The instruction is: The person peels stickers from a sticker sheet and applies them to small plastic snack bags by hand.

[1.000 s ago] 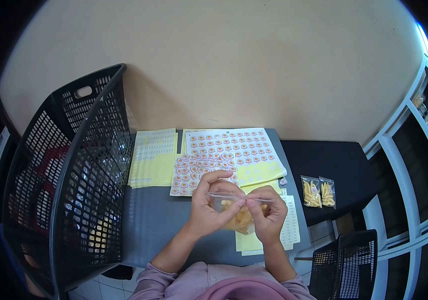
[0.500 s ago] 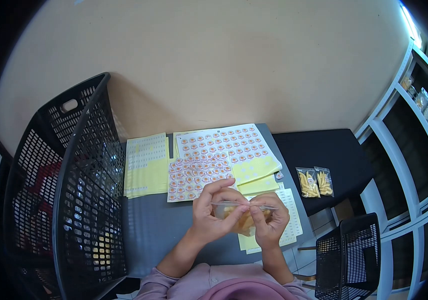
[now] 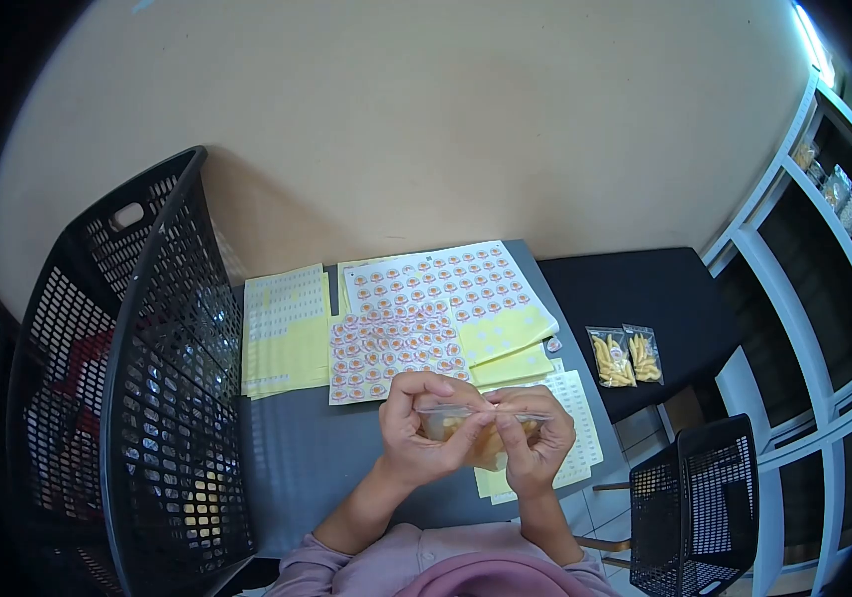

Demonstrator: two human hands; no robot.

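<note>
Bag (image 3: 489, 456), one, clear, with pale yellow pieces inside: above the grey bench (image 3: 297, 473), between both hands, mouth uppermost, partly hidden by fingers. Altered since half a second ago: uppermost finger of the left hand (image 3: 416, 435), earlier raised, now bent lower over the mouth. Unchanged: two-handed hold, thumbs near each other at the middle of the mouth. Left hand: pinching the mouth, finger behind the thumb partly hidden. Right hand (image 3: 537, 445): pinching the mouth just beside, remaining fingers curled. Beyond the hands, on the grey bench: sticker sheets (image 3: 386, 348), overlapping; further left, yellow sheets (image 3: 287, 328). On the black bench (image 3: 635, 289), to the right: filled packs (image 3: 613, 360), two, side by side. To the left: black crate (image 3: 177, 333), tall, perforated.
</note>
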